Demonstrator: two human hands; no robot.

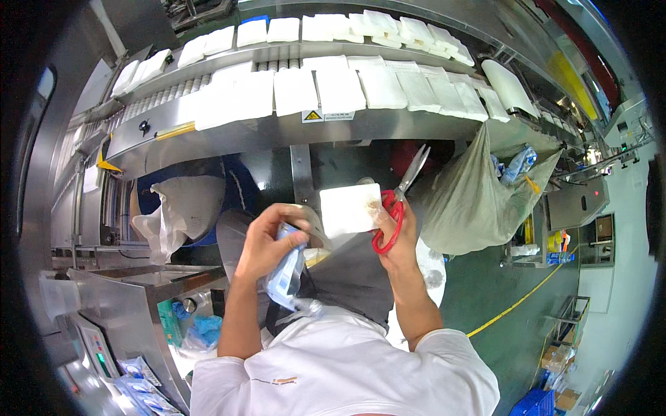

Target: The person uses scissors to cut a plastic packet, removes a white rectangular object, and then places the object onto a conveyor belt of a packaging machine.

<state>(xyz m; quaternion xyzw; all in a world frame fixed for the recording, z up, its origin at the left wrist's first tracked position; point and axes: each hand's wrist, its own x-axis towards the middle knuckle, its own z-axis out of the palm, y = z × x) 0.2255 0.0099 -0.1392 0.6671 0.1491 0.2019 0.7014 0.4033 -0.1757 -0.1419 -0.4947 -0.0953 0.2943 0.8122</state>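
My left hand (258, 244) is closed around a crumpled blue-and-clear plastic wrapper (284, 276), which hangs below the fingers toward my shirt. In my right hand (402, 244) are red-handled scissors (397, 225), their blades pointing up and away and slightly parted. The same hand also pinches a flat white rectangular pad (345, 209) between thumb and fingers, to the left of the scissors. The pad is apart from the wrapper. Whether the wrapper has anything inside cannot be told.
Ahead, a steel roller conveyor (409, 125) carries rows of white folded packs (340, 87). A greenish cloth sack (461, 201) with blue wrappers hangs at the right. To the left stand a white bag (166, 218) and a steel cabinet (132, 301). A yellow floor line (517, 312) runs at the right.
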